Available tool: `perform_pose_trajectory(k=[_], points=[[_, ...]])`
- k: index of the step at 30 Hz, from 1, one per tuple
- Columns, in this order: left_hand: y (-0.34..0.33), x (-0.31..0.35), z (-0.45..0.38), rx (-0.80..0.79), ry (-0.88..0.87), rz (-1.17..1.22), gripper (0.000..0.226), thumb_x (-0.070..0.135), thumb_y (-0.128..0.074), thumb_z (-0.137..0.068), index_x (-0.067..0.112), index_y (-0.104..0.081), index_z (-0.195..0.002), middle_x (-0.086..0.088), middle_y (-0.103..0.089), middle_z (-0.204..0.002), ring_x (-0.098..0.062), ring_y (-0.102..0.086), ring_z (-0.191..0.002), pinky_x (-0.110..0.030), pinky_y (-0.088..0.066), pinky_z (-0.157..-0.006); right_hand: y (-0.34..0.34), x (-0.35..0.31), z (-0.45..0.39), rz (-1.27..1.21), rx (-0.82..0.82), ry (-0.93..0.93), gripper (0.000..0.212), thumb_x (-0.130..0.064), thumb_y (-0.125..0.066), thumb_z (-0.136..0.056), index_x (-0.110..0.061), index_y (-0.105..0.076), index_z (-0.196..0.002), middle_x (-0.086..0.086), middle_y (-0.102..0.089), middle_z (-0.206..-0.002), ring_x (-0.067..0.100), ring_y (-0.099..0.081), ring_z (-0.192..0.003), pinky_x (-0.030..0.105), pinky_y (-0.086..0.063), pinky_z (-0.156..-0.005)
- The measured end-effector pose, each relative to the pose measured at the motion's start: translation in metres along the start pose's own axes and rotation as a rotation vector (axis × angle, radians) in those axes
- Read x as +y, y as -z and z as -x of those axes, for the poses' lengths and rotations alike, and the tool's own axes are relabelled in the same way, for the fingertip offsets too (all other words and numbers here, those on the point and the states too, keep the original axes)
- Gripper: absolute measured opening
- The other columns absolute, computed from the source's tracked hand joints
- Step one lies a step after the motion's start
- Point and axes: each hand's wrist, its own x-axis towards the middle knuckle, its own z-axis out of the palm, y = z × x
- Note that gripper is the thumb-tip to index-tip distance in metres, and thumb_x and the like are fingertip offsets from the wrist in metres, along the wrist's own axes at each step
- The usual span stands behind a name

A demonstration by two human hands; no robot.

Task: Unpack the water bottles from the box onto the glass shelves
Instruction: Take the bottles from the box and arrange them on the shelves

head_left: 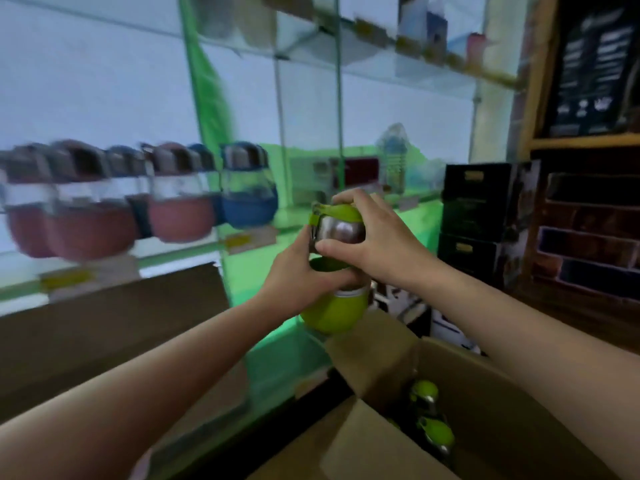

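Observation:
I hold a green water bottle (337,311) upright in mid-air, above the open cardboard box (491,403). My left hand (301,271) wraps its middle from the left. My right hand (377,233) grips its silver and green lid from the right. More green bottles (434,427) lie inside the box at the lower right. On the glass shelf (180,252) to the left stands a blurred row of red bottles (180,206) and a blue bottle (247,188).
Higher glass shelves (381,53) carry boxes and a pink item at the upper right. A clear bottle (394,157) stands further back on the green-lit shelf. Stacked black boxes (478,216) and a dark brick-pattern wall sit to the right.

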Motion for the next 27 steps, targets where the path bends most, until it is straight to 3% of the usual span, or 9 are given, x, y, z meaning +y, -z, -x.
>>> perform_pose_trajectory(k=[2,4,7,10,14,19,22,27], points=[[0.056,-0.001,0.005,0.062,-0.019,-0.043,0.065,0.045,-0.081,-0.054,0.033,-0.051,-0.11,0.009,-0.063,-0.101,-0.012,-0.061,-0.095,-0.024,-0.045,-0.074,-0.018,-0.043,-0.017,-0.043,0.023,0.079,0.06,-0.036,-0.076,-0.073,-0.024,-0.048,-0.125,0.003,-0.043,-0.114,0.01,-0.046,-0.1,0.007,-0.03,-0.069],[0.112,-0.005,0.011,0.118,-0.02,-0.11,0.073,0.058,-0.071,-0.045,0.03,-0.054,-0.111,0.008,-0.067,-0.104,-0.012,-0.063,-0.097,-0.029,-0.052,-0.082,-0.039,-0.086,-0.034,-0.091,0.029,0.148,0.061,-0.038,-0.076,-0.073,-0.024,-0.047,-0.125,0.001,-0.04,-0.112,0.006,-0.043,-0.097,0.002,-0.03,-0.07],[0.194,-0.015,0.023,0.161,-0.011,-0.124,0.075,0.058,-0.069,-0.048,0.031,-0.057,-0.117,0.009,-0.069,-0.107,-0.007,-0.065,-0.1,-0.037,-0.053,-0.092,-0.074,-0.15,-0.062,-0.168,0.01,0.232,0.064,-0.041,-0.074,-0.074,-0.025,-0.045,-0.129,-0.001,-0.037,-0.113,0.006,-0.042,-0.102,0.007,-0.028,-0.074],[0.266,-0.024,0.034,0.225,0.013,-0.132,0.067,0.053,-0.071,-0.053,0.034,-0.057,-0.116,0.012,-0.067,-0.104,-0.002,-0.064,-0.097,-0.036,-0.054,-0.088,-0.111,-0.209,-0.088,-0.251,-0.03,0.277,0.064,-0.045,-0.072,-0.075,-0.028,-0.043,-0.13,-0.002,-0.037,-0.118,0.004,-0.042,-0.101,0.009,-0.032,-0.074],[0.341,-0.046,0.044,0.284,0.087,-0.16,0.072,0.056,-0.066,-0.051,0.037,-0.054,-0.119,0.011,-0.066,-0.111,-0.009,-0.061,-0.104,-0.041,-0.052,-0.091,-0.16,-0.269,-0.117,-0.313,-0.096,0.319,0.066,-0.045,-0.069,-0.078,-0.025,-0.038,-0.134,0.002,-0.036,-0.127,0.009,-0.045,-0.107,0.014,-0.03,-0.087],[0.397,-0.094,0.049,0.319,0.242,-0.087,0.081,0.052,-0.07,-0.044,0.033,-0.054,-0.12,0.004,-0.064,-0.114,-0.016,-0.06,-0.106,-0.041,-0.05,-0.093,-0.227,-0.308,-0.144,-0.244,-0.21,0.317,0.064,-0.042,-0.065,-0.083,-0.022,-0.036,-0.137,0.008,-0.034,-0.131,0.021,-0.046,-0.119,0.024,-0.032,-0.096],[0.41,-0.122,0.049,0.322,0.322,-0.034,0.08,0.045,-0.074,-0.047,0.032,-0.051,-0.122,0.001,-0.063,-0.117,-0.021,-0.059,-0.109,-0.044,-0.049,-0.095,-0.26,-0.316,-0.153,-0.213,-0.285,0.302,0.064,-0.04,-0.063,-0.085,-0.025,-0.034,-0.14,0.009,-0.032,-0.133,0.028,-0.043,-0.123,0.024,-0.03,-0.092],[0.422,-0.153,0.042,0.331,0.378,0.053,0.098,0.054,-0.073,-0.041,0.027,-0.046,-0.131,0.0,-0.059,-0.125,-0.026,-0.057,-0.113,-0.05,-0.047,-0.099,-0.29,-0.315,-0.165,-0.225,-0.329,0.311,0.065,-0.034,-0.061,-0.088,-0.029,-0.028,-0.144,0.008,-0.032,-0.138,0.025,-0.042,-0.124,0.021,-0.029,-0.09]])
